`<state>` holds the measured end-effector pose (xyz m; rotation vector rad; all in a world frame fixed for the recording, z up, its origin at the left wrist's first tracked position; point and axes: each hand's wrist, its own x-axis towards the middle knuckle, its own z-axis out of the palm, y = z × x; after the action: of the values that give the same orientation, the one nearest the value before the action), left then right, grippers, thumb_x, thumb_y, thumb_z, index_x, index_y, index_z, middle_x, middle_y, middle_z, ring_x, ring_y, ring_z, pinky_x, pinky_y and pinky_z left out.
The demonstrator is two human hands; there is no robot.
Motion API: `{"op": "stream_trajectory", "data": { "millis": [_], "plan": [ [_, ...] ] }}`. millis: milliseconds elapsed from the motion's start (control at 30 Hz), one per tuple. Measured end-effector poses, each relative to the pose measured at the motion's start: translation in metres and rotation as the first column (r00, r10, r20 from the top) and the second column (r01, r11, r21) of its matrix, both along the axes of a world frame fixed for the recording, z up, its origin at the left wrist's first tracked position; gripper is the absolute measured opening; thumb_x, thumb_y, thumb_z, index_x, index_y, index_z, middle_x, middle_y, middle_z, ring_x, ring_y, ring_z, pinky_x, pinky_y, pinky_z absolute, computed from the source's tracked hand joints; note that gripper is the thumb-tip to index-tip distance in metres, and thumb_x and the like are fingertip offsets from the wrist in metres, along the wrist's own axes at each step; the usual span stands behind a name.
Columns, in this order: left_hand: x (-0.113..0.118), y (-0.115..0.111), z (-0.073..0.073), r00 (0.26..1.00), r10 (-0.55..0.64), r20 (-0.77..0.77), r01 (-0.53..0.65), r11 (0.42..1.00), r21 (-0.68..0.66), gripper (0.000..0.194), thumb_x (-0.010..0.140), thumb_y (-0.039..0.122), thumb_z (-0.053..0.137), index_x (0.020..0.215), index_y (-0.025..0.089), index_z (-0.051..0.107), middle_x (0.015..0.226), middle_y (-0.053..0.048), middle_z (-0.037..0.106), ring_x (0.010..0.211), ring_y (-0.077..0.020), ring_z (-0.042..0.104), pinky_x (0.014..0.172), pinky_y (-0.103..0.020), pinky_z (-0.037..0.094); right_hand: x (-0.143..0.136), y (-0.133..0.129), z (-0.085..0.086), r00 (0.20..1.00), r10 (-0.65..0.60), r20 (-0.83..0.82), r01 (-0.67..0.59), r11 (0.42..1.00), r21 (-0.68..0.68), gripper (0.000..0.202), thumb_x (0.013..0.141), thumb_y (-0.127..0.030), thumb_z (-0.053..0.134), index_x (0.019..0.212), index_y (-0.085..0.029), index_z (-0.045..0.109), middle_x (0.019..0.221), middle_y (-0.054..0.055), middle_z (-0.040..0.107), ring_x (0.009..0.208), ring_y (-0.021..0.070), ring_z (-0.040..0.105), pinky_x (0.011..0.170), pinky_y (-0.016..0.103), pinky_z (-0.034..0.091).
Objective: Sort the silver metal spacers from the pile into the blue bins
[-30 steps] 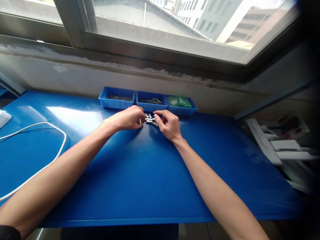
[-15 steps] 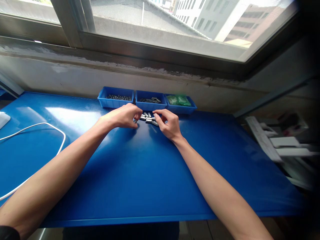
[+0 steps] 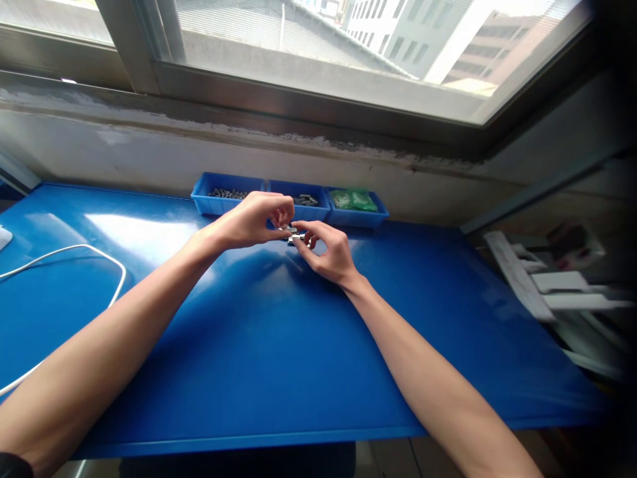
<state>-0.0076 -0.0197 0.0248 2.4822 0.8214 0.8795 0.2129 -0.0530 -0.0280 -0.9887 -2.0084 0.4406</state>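
Observation:
My left hand (image 3: 263, 218) is just in front of the bins, its thumb and fingers closed on something I cannot make out. My right hand (image 3: 326, 251) sits close beside it, thumb and fingertips pinched near small metal pieces (image 3: 294, 239); what it holds is too small to name. The fingertips of both hands nearly meet over these pieces, which they largely hide. Behind them stand a left blue bin (image 3: 204, 203) with small grey parts, a middle blue bin (image 3: 318, 214) with dark metal pieces and a right blue bin (image 3: 355, 218) with green bags.
The blue table (image 3: 279, 358) reaches to the wall under the window. A white cable (image 3: 119, 285) curves over its left side, near a white object (image 3: 4, 237) at the left edge. White items (image 3: 567, 282) stand beyond the table's right side.
My left hand has moved right and slightly up, towards my right hand. My right hand has shifted slightly left, and the gap between the fingertips has narrowed. More of the metal pieces is now hidden.

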Motion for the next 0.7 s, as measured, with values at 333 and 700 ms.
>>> {"op": "stream_trajectory", "data": {
  "millis": [333, 700],
  "plan": [
    [-0.001, 0.006, -0.013, 0.996, 0.077, -0.032, -0.076, 0.996, 0.051, 0.023, 0.084, 0.034, 0.073, 0.098, 0.017, 0.068, 0.099, -0.006, 0.07, 0.088, -0.0183, 0.066, 0.079, -0.027, 0.051, -0.007, 0.005, 0.0, 0.92, -0.153, -0.362, 0.034, 0.949, -0.314, 0.039, 0.08, -0.055, 0.077, 0.101, -0.022, 0.075, 0.092, 0.005, 0.079, 0.083, 0.0237, 0.077, 0.082, 0.04, 0.065],
    [-0.006, 0.013, -0.032, 0.956, 0.074, -0.285, -0.085, 0.996, -0.025, 0.018, 0.084, 0.023, 0.068, 0.098, 0.017, 0.078, 0.1, -0.008, 0.074, 0.088, -0.021, 0.069, 0.08, -0.028, 0.05, -0.008, 0.06, 0.013, 0.789, -0.397, -0.47, 0.231, 0.899, -0.373, 0.027, 0.08, -0.04, 0.074, 0.096, -0.018, 0.072, 0.085, 0.007, 0.077, 0.079, 0.0214, 0.077, 0.078, 0.036, 0.065]
  ]
}}
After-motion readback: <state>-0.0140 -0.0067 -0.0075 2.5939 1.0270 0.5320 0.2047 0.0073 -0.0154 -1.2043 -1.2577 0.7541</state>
